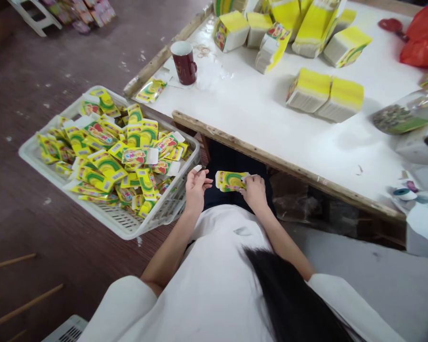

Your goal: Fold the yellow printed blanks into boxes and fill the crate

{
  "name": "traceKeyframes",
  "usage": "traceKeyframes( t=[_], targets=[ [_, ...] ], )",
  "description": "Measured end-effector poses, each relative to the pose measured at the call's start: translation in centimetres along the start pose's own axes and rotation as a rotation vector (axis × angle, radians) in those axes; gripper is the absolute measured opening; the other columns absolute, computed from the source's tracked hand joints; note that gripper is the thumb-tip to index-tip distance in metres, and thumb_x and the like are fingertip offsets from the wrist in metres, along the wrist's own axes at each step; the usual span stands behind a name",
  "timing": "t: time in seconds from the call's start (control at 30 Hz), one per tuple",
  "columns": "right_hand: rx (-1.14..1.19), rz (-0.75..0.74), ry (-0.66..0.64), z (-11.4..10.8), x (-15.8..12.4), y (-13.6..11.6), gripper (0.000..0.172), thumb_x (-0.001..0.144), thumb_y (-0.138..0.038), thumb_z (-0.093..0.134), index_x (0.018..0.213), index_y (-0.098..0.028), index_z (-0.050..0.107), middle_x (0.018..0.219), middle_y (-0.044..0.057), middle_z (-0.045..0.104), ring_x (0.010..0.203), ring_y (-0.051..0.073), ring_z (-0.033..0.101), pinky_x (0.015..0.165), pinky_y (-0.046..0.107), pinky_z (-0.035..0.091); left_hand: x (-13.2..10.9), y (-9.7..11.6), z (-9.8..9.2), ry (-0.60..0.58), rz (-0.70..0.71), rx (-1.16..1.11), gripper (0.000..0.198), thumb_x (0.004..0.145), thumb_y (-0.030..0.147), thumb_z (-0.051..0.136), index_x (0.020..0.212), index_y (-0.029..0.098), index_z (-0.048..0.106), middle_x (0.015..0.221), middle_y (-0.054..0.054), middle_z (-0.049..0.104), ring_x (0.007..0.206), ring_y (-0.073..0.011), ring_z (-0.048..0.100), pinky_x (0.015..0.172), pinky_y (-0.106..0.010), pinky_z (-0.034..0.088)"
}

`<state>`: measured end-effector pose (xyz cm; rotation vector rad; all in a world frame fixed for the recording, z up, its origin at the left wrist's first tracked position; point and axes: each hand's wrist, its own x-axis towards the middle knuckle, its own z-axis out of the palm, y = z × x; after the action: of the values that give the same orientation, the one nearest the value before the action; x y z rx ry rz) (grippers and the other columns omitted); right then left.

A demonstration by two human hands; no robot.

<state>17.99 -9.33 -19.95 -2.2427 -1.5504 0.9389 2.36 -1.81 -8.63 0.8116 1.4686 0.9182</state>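
Over my lap, my right hand [255,191] grips the right end of a small flattened yellow and green carton [232,181]. White end flaps stick out on the carton's left side. Whether it is one carton or a few stacked is hard to tell. My left hand [197,188] is held a little to the left of the carton, fingers apart and nothing in them. Something white covers one of its fingertips. Close beside it stands a white plastic basket [126,232] heaped with similar yellow cartons [107,166], some with white flaps showing.
On the white table [235,99] in front stand banded stacks of flat cartons [308,90], a maroon mug [184,64] and a clear jar [395,116]. A red plastic bag [423,38] lies at the far right. The table's wooden edge [271,159] runs just beyond my hands.
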Motion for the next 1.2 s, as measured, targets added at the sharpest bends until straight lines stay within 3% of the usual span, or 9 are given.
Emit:
traceKeyframes(
  t=[0.17, 0.4, 0.53, 0.63, 0.73, 0.83, 0.97, 1.13, 1.2],
  targets=[
    [0.009, 0.004, -0.018, -0.1, 0.3, -0.1, 0.033, 0.08, -0.023, 0.074, 0.107, -0.011, 0.06, 0.113, 0.022, 0.06, 0.102, 0.034, 0.054, 0.09, 0.044, 0.041, 0.1, 0.0, 0.3, -0.017, 0.036, 0.015, 0.047, 0.071, 0.042, 0.08, 0.107, 0.02, 0.06, 0.1, -0.002, 0.069, 0.064, -0.0059, 0.063, 0.057, -0.018, 0.05],
    [0.11, 0.008, -0.015, 0.3, 0.4, 0.2, 0.025, 0.078, -0.013, 0.067, 0.099, -0.014, 0.055, 0.103, 0.018, 0.066, 0.096, 0.031, 0.058, 0.087, 0.041, 0.042, 0.1, -0.8, 0.2, -0.023, 0.002, 0.044, 0.049, 0.071, 0.042, 0.08, 0.109, 0.019, 0.057, 0.096, -0.002, 0.068, 0.063, -0.0062, 0.062, 0.058, -0.018, 0.049],
    [0.224, 0.012, -0.018, -2.0, 0.5, 1.0, 0.012, 0.082, -0.017, 0.058, 0.092, -0.02, 0.052, 0.091, 0.011, 0.068, 0.083, 0.025, 0.061, 0.073, 0.035, 0.044, 0.0, -2.3, 0.0, -0.012, -0.028, 0.032, 0.057, 0.071, 0.048, 0.08, 0.111, 0.021, 0.051, 0.099, -0.003, 0.067, 0.069, -0.008, 0.063, 0.063, -0.021, 0.051],
    [0.412, -0.044, 0.015, -5.0, 0.2, 0.6, 0.008, 0.085, -0.024, 0.054, 0.091, -0.022, 0.049, 0.088, 0.006, 0.065, 0.074, 0.021, 0.059, 0.067, 0.032, 0.044, -0.3, -3.1, 0.6, -0.111, 0.014, -0.049, 0.071, 0.064, 0.06, 0.082, 0.115, 0.022, 0.051, 0.104, -0.004, 0.066, 0.079, -0.011, 0.066, 0.07, -0.024, 0.054],
    [0.676, -0.218, -0.059, -7.2, -0.5, -1.2, 0.013, 0.079, -0.023, 0.058, 0.086, -0.023, 0.047, 0.08, 0.001, 0.059, 0.068, 0.017, 0.054, 0.064, 0.03, 0.043, -0.9, -2.7, 1.8, -0.28, 0.034, -0.094, 0.082, 0.061, 0.072, 0.078, 0.122, 0.023, 0.055, 0.119, -0.01, 0.066, 0.096, -0.0194, 0.068, 0.077, -0.03, 0.056],
    [1.018, -0.33, -0.199, -7.8, -1.4, -3.3, 0.019, 0.08, -0.03, 0.063, 0.083, -0.024, 0.045, 0.078, -0.001, 0.053, 0.068, 0.015, 0.052, 0.063, 0.028, 0.046, -1.3, -1.7, 3.0, -0.351, 0.071, -0.032, 0.079, 0.073, 0.082, 0.059, 0.126, 0.023, 0.057, 0.127, -0.013, 0.065, 0.108, -0.0277, 0.067, 0.078, -0.037, 0.058],
    [1.338, -0.281, -0.237, -7.2, -2.1, -4.6, 0.038, 0.077, -0.046, 0.075, 0.09, -0.024, 0.047, 0.093, 0.001, 0.056, 0.081, 0.014, 0.057, 0.074, 0.029, 0.052, -1.4, -1.0, 3.6, -0.272, 0.164, 0.08, 0.081, 0.075, 0.089, 0.045, 0.123, 0.026, 0.059, 0.119, -0.012, 0.069, 0.112, -0.0312, 0.066, 0.075, -0.041, 0.059],
    [1.388, -0.3, -0.418, -6.7, -2.5, -5.5, 0.05, 0.071, -0.049, 0.082, 0.094, -0.024, 0.045, 0.089, -0.001, 0.053, 0.074, 0.012, 0.054, 0.067, 0.026, 0.049, -1.4, -1.0, 3.7, -0.254, 0.14, 0.001, 0.073, 0.074, 0.09, 0.046, 0.099, 0.023, 0.061, 0.098, -0.011, 0.07, 0.101, -0.0276, 0.069, 0.073, -0.038, 0.06],
    [1.354, -0.326, -0.404, -6.3, -2.7, -6.1, 0.052, 0.07, -0.047, 0.083, 0.095, -0.025, 0.044, 0.088, -0.001, 0.054, 0.073, 0.013, 0.054, 0.066, 0.026, 0.048, -1.3, -1.0, 3.6, -0.227, 0.148, -0.002, 0.075, 0.069, 0.094, 0.043, 0.086, 0.023, 0.057, 0.084, -0.008, 0.065, 0.089, -0.0237, 0.068, 0.069, -0.035, 0.058]
  ],
)
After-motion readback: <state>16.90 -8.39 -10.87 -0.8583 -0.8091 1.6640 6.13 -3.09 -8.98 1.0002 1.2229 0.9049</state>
